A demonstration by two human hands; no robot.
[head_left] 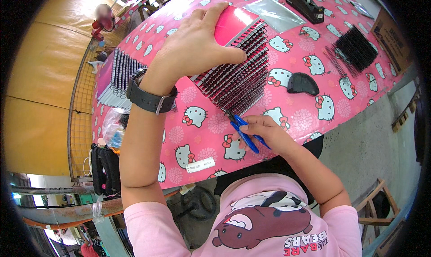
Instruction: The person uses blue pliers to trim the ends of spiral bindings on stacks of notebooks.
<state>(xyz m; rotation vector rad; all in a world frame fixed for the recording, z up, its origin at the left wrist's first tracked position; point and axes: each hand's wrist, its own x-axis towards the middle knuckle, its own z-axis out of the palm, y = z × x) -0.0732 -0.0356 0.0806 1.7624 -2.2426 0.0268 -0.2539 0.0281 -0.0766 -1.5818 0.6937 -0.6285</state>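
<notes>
My left hand lies flat, fingers spread, on the notebook stack on the table; my right hand pinches blue snips at the stack's near coil ends

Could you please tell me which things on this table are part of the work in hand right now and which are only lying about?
In use:
- stack of spiral-bound notebooks, pressed down by the left hand
- blue snips in the right hand, tips at the wire binding

Lying about:
- tape dispenser
- loose black binding coils
- small black pad
- clear plastic sheet
- second notebook stack
</notes>
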